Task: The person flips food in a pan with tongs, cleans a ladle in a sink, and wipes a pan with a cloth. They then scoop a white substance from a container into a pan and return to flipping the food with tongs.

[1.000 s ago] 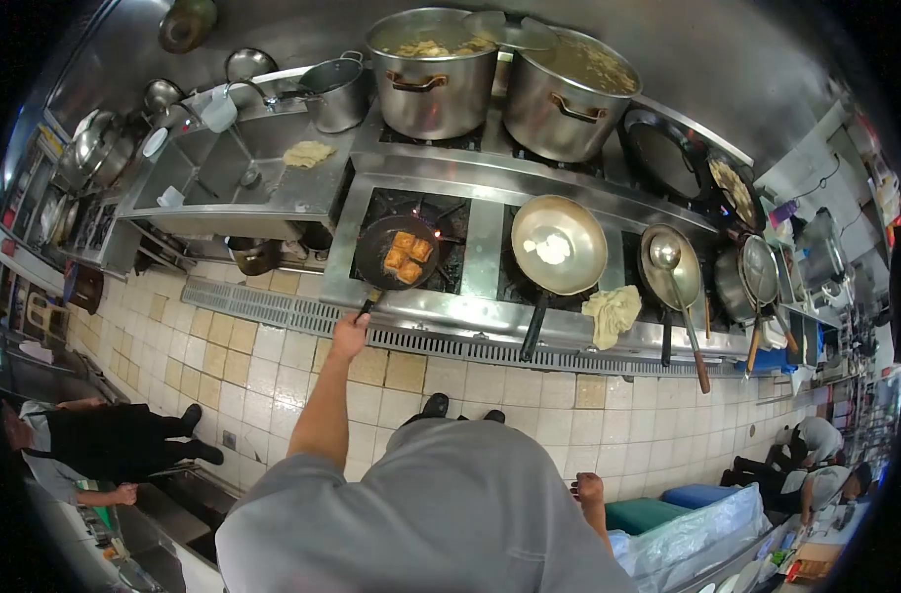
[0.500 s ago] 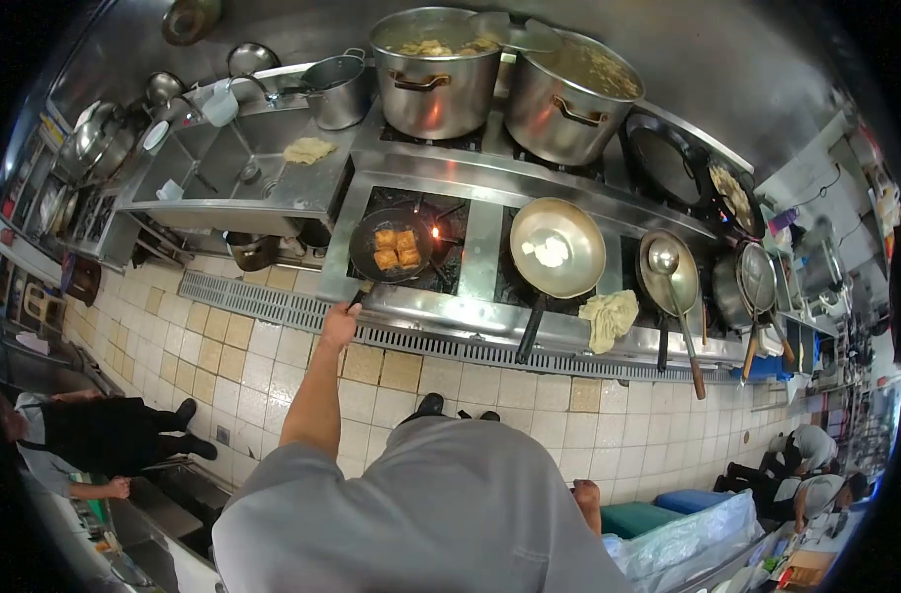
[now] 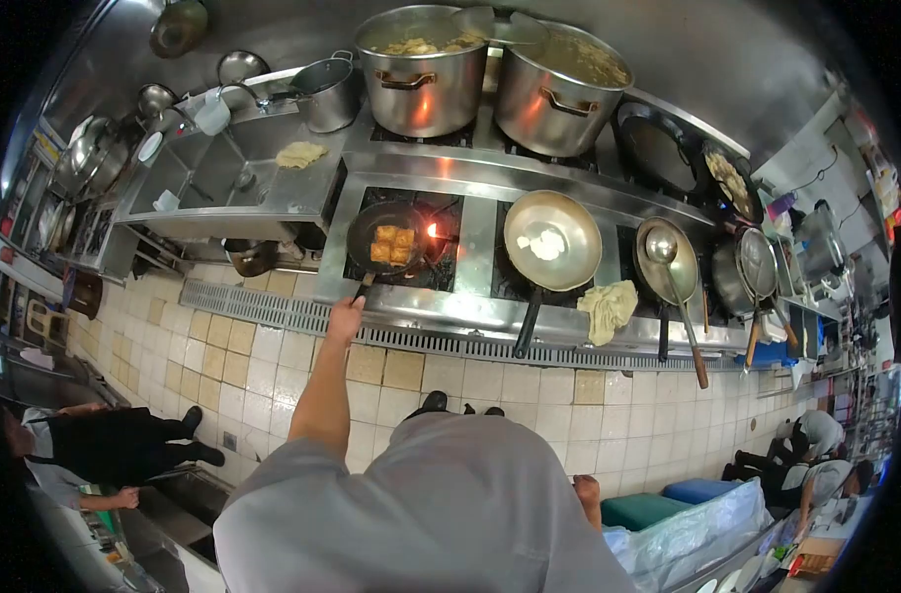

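Observation:
My left hand (image 3: 346,319) is wrapped round the handle of a small dark frying pan (image 3: 364,229) on the front left burner. Several golden-brown square pieces (image 3: 392,245), resembling fried tofu, sit close together in the pan. Flame (image 3: 433,230) shows at the pan's right edge. Down by my right side, my right hand (image 3: 588,487) hangs away from the stove with its fingers curled and nothing visible in them. A wider pan (image 3: 579,259) with a white lump (image 3: 542,244) in it stands on the middle burner, untouched.
Two large stockpots (image 3: 426,99) stand on the back burners. A cloth (image 3: 607,311) hangs at the stove's front edge beside a pan with a ladle (image 3: 661,245). A sink (image 3: 208,158) is at left. Co-workers (image 3: 105,445) stand behind on both sides; lined bins (image 3: 688,524) are at right.
The view has shifted slightly. Flame beside the small pan looks brighter, and more of its handle shows in front of my left hand. My right hand still hangs at my side.

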Motion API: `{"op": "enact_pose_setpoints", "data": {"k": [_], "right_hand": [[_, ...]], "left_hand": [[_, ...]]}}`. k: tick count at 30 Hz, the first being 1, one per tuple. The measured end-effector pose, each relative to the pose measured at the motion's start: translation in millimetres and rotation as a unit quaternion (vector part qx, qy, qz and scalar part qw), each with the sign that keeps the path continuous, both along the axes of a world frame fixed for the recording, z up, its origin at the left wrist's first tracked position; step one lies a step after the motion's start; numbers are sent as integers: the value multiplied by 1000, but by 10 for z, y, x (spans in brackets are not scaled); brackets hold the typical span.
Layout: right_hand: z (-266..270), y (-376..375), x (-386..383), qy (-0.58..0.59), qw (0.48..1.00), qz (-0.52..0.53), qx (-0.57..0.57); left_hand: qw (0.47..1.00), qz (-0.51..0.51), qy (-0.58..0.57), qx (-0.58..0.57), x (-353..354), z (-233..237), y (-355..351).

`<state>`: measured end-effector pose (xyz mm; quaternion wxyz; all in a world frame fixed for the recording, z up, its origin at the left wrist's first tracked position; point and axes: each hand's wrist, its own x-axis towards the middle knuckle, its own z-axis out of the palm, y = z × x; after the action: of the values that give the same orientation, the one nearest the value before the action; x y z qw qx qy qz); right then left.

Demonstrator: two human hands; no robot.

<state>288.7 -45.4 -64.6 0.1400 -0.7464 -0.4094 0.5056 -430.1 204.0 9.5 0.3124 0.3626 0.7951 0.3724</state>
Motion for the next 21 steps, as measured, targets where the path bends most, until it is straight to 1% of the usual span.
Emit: {"op": "enact_pose_setpoints", "data": {"k": [1, 2, 3, 4, 5, 7, 8, 10, 11, 13, 17, 19, 20, 21], "right_hand": [[-28, -34, 3, -23, 999, 34, -14], [-51, -78, 10, -23, 999, 32, -18], [-79, -85, 20, -28, 997, 30, -60], [-131, -60, 34, -32, 994, 28, -100], [-179, -51, 42, -33, 994, 29, -99], [-303, -83, 59, -34, 992, 3, -119], [-349, -95, 74, -33, 992, 1, -120], [-395, -107, 78, -51, 996, 57, -34], [-335, -61, 2, -50, 997, 53, -33], [-205, 40, -138, -29, 995, -48, -86], [-103, 58, -201, -10, 998, -43, -48], [-93, 97, -174, -33, 998, 9, -53], [-89, 118, -170, -34, 998, 8, -50], [-1, 180, -236, -13, 991, -93, -91]], "left_hand": [[1000, -1, 0, -2, 13, -43, 90], [999, 26, -38, 8, 84, -64, 172], [995, 54, -77, 20, 138, -114, 220], [992, 51, -118, 16, 161, -193, 270], [992, 52, -118, 17, 184, -270, 262], [998, 40, -41, -20, 426, 28, 204], [998, 37, -40, -21, 451, 3, 181], [998, 49, -48, -1, 500, -87, 135], [998, 45, -46, -1, 508, -111, 131], [995, 57, -79, 20, 493, -150, 139], [994, 48, -99, 0, 403, -184, 328], [994, 43, -103, 12, 467, -24, 364], [994, 41, -104, 15, 457, -78, 382], [994, 42, -102, 8, 420, -188, 398]]}}
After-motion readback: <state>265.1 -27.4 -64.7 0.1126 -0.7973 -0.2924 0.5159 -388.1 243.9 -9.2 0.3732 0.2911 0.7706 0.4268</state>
